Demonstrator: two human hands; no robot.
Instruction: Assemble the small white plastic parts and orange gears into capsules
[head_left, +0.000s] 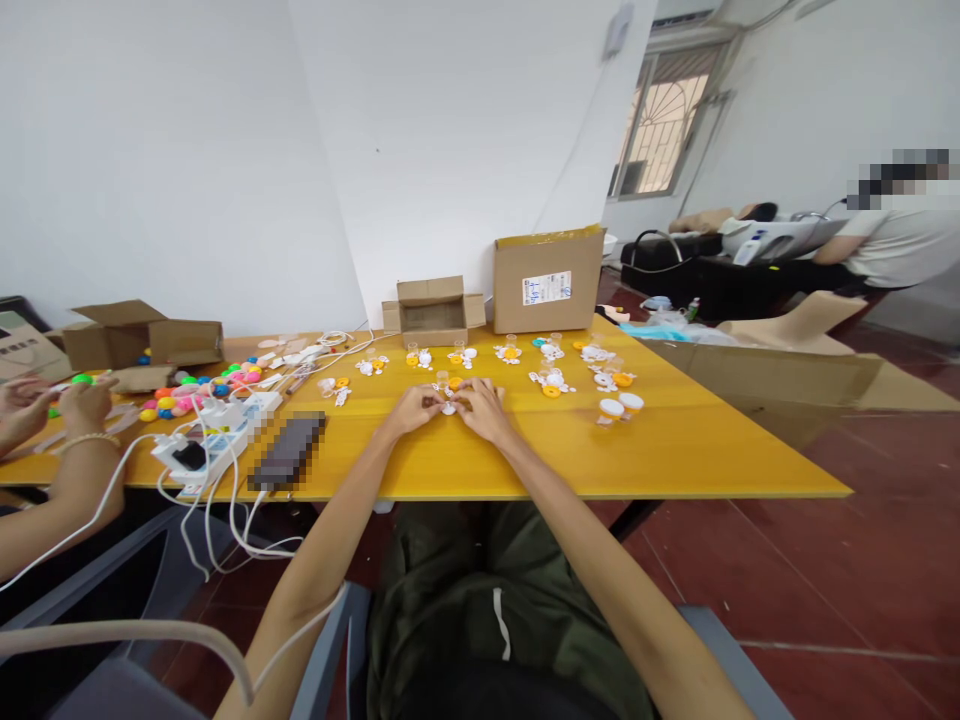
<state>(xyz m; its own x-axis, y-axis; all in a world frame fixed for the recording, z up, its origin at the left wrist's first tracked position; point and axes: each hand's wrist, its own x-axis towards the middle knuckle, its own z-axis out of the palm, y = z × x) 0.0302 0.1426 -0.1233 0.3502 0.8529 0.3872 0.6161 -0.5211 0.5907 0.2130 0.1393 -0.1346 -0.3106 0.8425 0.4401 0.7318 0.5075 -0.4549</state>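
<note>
Over the middle of the table, my left hand [417, 408] and my right hand [481, 408] meet with fingers pinched. Between their fingertips is a small white part [448, 408], too small to make out fully. Just beyond it stand a small clear plastic cup [442, 379] and an orange ring-shaped piece [454, 383]. Similar clusters of white parts, orange pieces and clear cups lie in front, among them one cluster [553, 384] to the right of my right hand. Two white-topped clear containers [621, 404] sit farther right.
On the left are a power strip [225, 445] with white cables, a dark phone [291, 450] and colourful balls [187, 393] by another person's hands [84, 405]. An open small carton [433, 318] and a large closed box [549, 283] stand at the back. Another person [892, 235] sits far right.
</note>
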